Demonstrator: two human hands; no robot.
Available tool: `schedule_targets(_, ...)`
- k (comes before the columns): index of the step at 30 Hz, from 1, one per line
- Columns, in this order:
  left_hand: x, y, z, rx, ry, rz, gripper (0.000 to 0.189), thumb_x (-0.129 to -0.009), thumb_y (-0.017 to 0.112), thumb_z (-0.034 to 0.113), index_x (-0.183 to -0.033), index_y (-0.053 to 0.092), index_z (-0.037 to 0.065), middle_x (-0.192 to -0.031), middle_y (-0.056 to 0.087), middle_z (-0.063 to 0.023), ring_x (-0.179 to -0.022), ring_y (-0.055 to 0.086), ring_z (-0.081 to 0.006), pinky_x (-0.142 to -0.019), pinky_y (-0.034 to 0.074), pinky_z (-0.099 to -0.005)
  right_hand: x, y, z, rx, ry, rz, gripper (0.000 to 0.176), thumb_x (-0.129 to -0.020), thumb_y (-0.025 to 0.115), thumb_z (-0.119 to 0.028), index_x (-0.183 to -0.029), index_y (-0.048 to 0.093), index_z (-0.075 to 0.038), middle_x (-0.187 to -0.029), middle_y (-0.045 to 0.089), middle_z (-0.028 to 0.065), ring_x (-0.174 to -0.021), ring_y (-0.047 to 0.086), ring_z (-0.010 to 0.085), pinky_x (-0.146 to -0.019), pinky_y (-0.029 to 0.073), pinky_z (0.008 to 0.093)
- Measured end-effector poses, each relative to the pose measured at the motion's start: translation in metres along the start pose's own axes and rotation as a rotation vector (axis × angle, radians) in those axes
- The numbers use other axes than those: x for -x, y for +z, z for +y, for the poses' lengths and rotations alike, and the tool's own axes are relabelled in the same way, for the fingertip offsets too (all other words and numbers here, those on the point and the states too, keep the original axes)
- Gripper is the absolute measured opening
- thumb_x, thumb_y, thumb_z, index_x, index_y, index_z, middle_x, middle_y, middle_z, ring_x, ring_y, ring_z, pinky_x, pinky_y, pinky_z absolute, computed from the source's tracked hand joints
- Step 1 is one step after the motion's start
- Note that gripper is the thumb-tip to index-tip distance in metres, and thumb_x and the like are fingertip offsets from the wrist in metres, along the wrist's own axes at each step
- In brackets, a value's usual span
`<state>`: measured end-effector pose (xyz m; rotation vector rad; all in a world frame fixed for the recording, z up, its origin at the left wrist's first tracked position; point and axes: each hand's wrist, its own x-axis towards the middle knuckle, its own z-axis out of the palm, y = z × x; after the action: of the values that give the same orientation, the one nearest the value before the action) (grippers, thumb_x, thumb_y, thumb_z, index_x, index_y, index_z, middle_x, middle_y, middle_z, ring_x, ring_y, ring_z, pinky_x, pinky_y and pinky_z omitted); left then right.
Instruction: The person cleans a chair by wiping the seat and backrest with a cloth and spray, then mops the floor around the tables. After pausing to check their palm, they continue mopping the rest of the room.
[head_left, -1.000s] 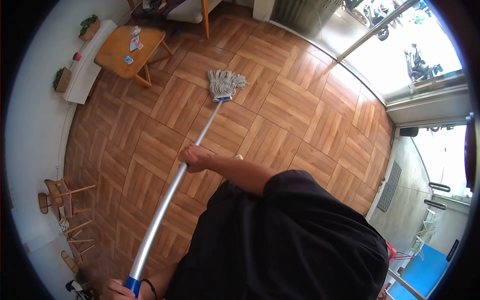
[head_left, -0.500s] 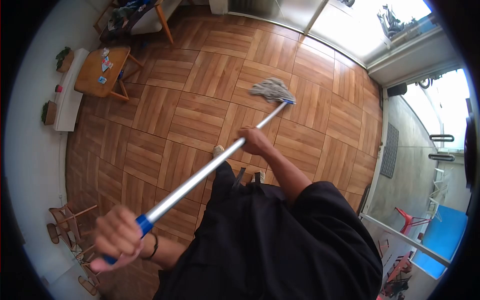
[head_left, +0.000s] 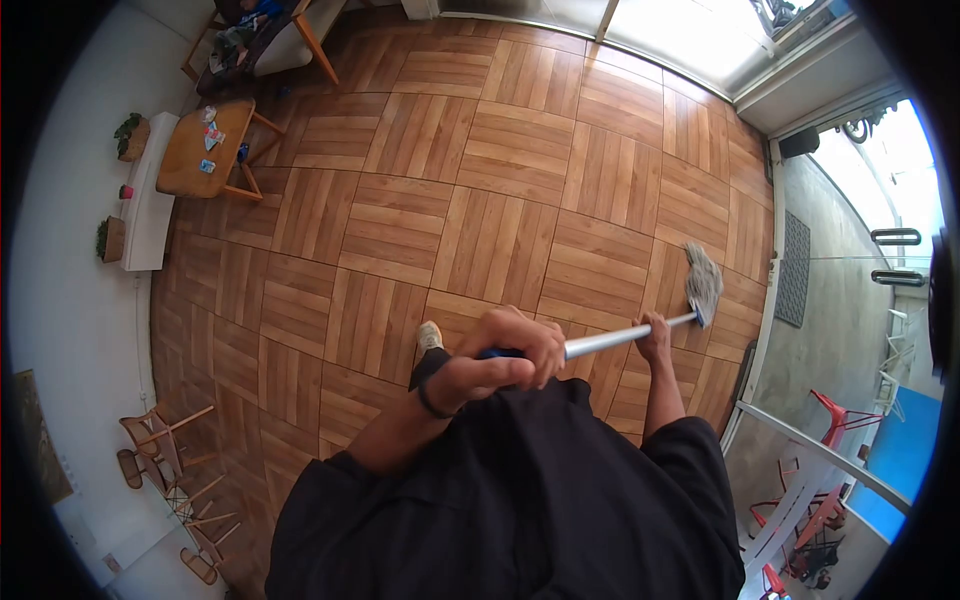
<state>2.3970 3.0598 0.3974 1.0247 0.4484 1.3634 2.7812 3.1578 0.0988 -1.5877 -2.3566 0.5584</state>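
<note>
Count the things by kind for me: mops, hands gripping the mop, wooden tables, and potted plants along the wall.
mop: 1
hands gripping it: 2, left hand and right hand
wooden table: 1
potted plants: 2
Total: 6

mop (head_left: 640, 336): one
hands: two, left hand (head_left: 510, 355) and right hand (head_left: 655, 336)
wooden table (head_left: 195, 150): one
basket planters (head_left: 130, 137): two, on the white shelf (head_left: 150, 235)
floor mat (head_left: 795, 270): one
shoe (head_left: 430, 335): one in view
</note>
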Motion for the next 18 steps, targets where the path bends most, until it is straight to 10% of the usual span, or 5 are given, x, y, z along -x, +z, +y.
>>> schedule_targets(7, 0.038, -0.023, 0.04, -0.015, -0.041, -0.113, 0.032, -0.075, 0.057, 0.025, -0.053, 0.042, 0.007, -0.053, 0.052, -0.0091, -0.05, 0.052, -0.0226, -0.066, 0.044, -0.0377, 0.051, 0.041, -0.059, -0.082, 0.187, 0.134, 0.031, -0.079, 0.073, -0.012, -0.067, 0.045, -0.006, -0.069, 0.052, 0.0148, -0.072, 0.054, 0.0386, -0.066, 0.042, 0.0475)
schedule_targets(14, 0.147, -0.096, 0.177, -0.113, 0.185, -0.045, 0.025, -0.066, 0.057, 0.018, -0.051, 0.041, 0.006, -0.05, 0.049, -0.0083, -0.044, 0.048, -0.022, -0.06, 0.044, -0.0372, -0.016, 0.098, -0.246, -0.186, -0.099, 0.177, 0.026, -0.079, 0.067, -0.009, -0.066, 0.045, -0.006, -0.067, 0.052, 0.0135, -0.071, 0.053, 0.0373, -0.066, 0.041, 0.0476)
schedule_targets(18, 0.25, -0.129, 0.263, -0.291, 0.365, 0.004, 0.046, -0.096, 0.055, 0.026, -0.053, 0.044, 0.015, -0.045, 0.049, -0.0011, -0.04, 0.049, -0.0163, -0.063, 0.05, -0.0339, -0.032, 0.156, -0.395, -0.365, -0.244, 0.049, 0.022, -0.073, 0.066, -0.008, -0.064, 0.046, -0.006, -0.067, 0.053, 0.014, -0.07, 0.054, 0.0374, -0.064, 0.041, 0.0468)
